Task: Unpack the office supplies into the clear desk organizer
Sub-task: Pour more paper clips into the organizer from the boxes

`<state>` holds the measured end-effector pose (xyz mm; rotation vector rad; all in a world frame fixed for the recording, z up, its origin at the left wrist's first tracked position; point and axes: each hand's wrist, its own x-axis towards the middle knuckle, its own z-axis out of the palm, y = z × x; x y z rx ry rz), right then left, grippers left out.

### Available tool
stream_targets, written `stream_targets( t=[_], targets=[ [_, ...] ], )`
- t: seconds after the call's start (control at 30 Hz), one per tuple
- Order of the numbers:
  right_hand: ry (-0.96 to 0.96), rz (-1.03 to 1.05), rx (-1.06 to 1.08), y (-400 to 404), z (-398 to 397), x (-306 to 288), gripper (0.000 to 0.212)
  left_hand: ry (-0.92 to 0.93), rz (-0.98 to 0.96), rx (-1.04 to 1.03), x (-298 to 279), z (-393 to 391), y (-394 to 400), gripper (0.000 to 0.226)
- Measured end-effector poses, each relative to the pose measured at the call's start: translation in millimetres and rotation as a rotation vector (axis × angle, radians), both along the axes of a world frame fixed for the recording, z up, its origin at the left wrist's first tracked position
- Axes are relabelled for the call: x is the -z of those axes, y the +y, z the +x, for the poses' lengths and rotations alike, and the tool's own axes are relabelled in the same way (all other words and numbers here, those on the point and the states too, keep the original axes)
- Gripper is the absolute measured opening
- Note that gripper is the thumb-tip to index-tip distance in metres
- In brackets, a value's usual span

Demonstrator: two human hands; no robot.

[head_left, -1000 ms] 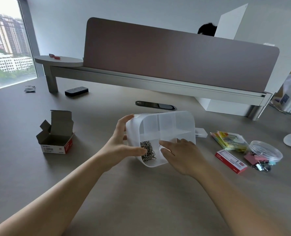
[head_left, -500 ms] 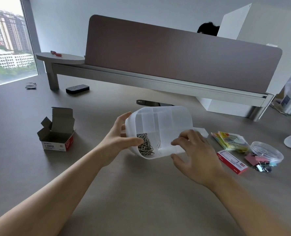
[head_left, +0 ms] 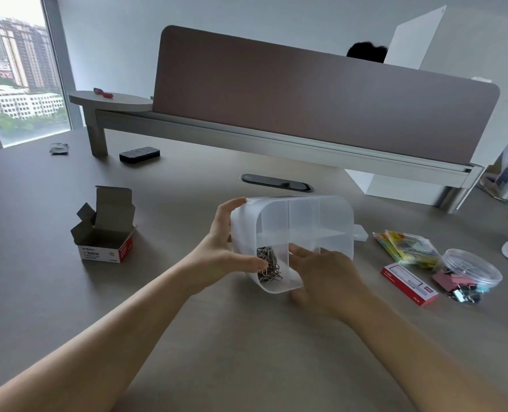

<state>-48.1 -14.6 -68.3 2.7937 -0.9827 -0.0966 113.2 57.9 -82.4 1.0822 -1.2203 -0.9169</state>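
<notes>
The left hand (head_left: 217,260) has its grip clamped on the left end of the clear organizer (head_left: 303,224): the thumb lies across the near rim and the fingers curl over the far top edge. The right hand (head_left: 324,278) is at the organizer's near lower edge, fingers bent against the plastic wall beside the middle divider; its grip is closed on that edge, though how far the fingers wrap under is hidden.

The organizer is a frosted, see-through plastic box with rounded corners, split by thin walls into several compartments. It is tipped up so its open side faces the camera, the near corner low over the counter (head_left: 187,337). A tangle of metal paper clips (head_left: 269,266) sits heaped in the lower left compartment, just beside the left thumb and between the two hands.

Left of the hands, well apart, stands an open small cardboard box (head_left: 107,236) with a red side, flaps up. To the right lie a flat red and white box (head_left: 408,283), a packet of sticky notes (head_left: 407,248), and a round clear tub (head_left: 471,270) with binder clips (head_left: 457,288) spilled beside it. Farther back lies a black eraser (head_left: 139,154) near the grey desk divider (head_left: 321,99).
</notes>
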Motion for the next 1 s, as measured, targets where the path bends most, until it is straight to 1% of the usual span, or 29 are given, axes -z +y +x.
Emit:
stream_targets(
  t=[0.1,0.2,0.33,0.43,0.53,0.67,0.73,0.9,1.0],
  targets=[
    [0.058,-0.026,0.0,-2.1,-0.8,6.1,0.059,-0.036,-0.003,0.002,0.9,-2.0,-0.3,0.089],
    [0.052,-0.026,-0.005,-3.5,-2.0,11.9,0.059,-0.046,-0.011,-0.005,0.5,-3.7,-0.5,0.09],
    [0.035,-0.016,-0.012,-3.5,-1.9,10.1,0.053,-0.002,-0.008,-0.017,-1.6,-3.3,0.7,0.082],
    [0.033,0.01,0.002,-1.8,-1.7,6.5,0.044,0.001,-0.007,-0.025,-2.3,-2.3,1.3,0.084],
    [0.018,0.026,0.016,-1.1,-1.6,6.9,0.048,0.001,-0.005,-0.02,-2.3,-2.5,-0.2,0.088],
    [-0.072,0.084,0.018,-3.2,-2.8,9.4,0.056,-0.008,0.001,-0.016,-1.5,0.5,-1.4,0.095],
    [-0.117,0.108,0.003,-4.6,-5.0,8.6,0.057,-0.003,0.006,-0.026,-0.7,2.7,-1.9,0.092],
    [-0.248,0.148,-0.072,-5.1,-13.8,5.1,0.046,0.011,0.029,-0.065,1.5,8.2,-5.6,0.09],
    [-0.372,0.159,-0.137,-6.0,-18.8,7.6,0.04,0.029,0.039,-0.063,2.4,10.0,-6.9,0.092]
  ],
)
